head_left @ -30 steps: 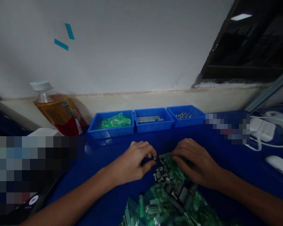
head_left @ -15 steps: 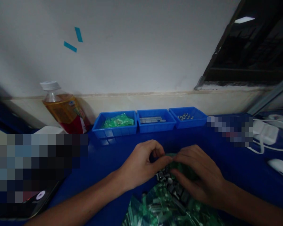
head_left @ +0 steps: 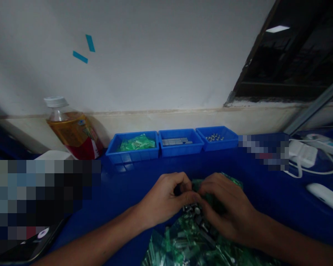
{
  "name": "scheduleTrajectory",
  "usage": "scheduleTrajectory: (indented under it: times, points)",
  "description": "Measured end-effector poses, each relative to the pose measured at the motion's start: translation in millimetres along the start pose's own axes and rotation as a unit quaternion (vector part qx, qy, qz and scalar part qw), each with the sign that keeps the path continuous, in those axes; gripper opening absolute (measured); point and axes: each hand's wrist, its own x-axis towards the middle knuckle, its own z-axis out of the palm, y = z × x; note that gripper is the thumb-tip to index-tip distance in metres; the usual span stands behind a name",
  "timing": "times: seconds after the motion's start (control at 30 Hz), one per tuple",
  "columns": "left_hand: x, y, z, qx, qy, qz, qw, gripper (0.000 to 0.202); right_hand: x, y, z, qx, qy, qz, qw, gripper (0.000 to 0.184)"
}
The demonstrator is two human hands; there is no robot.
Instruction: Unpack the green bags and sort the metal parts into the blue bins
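My left hand point(head_left: 169, 197) and my right hand point(head_left: 233, 210) meet over the blue table, thumbs and fingers pinched together. Between their fingertips shows the edge of a small green plastic bag point(head_left: 197, 182); the fingers hide most of it. Just below lie loose silvery metal pieces point(head_left: 195, 212), some with round heads. Nearer to me is a heap of green plastic bags point(head_left: 180, 242) with pale rod-like parts inside. My right forearm passes over its right side. More green film point(head_left: 234, 181) shows behind my right hand.
Along the wall stand three blue bins: one with green bags point(head_left: 131, 157), one with metal rods point(head_left: 180, 149), one with small metal studs point(head_left: 223, 144). A drink bottle point(head_left: 73, 131) and a phone point(head_left: 48, 240) are left. White cables, a plug and a white device point(head_left: 326, 197) are right.
My fingertips have drawn closer together, and more green film shows behind my right hand. The whole view has shifted slightly; the bins and bottle stand as before.
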Motion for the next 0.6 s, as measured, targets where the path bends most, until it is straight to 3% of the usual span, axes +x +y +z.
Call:
scheduleTrajectory:
  times: [0.17,0.23,0.47,0.6]
  points:
    - [-3.4,4.7,-0.1,0.062,0.006,0.068,0.996,0.01,1.8,0.8,-0.7,0.006,0.04,0.023,0.999,0.013]
    - [-4.2,5.5,0.5,0.091,0.014,0.088,0.992,0.014,1.3,1.4,0.2,0.014,0.046,0.037,0.998,0.013]
    - [-4.2,7.8,0.3,0.17,0.004,0.104,0.98,0.004,-2.7,4.1,4.5,0.024,0.036,0.042,0.998,0.012]
    - [-4.8,8.4,-1.1,0.19,-0.004,0.105,0.976,0.006,-2.3,6.7,2.9,0.028,0.014,0.007,0.999,0.021]
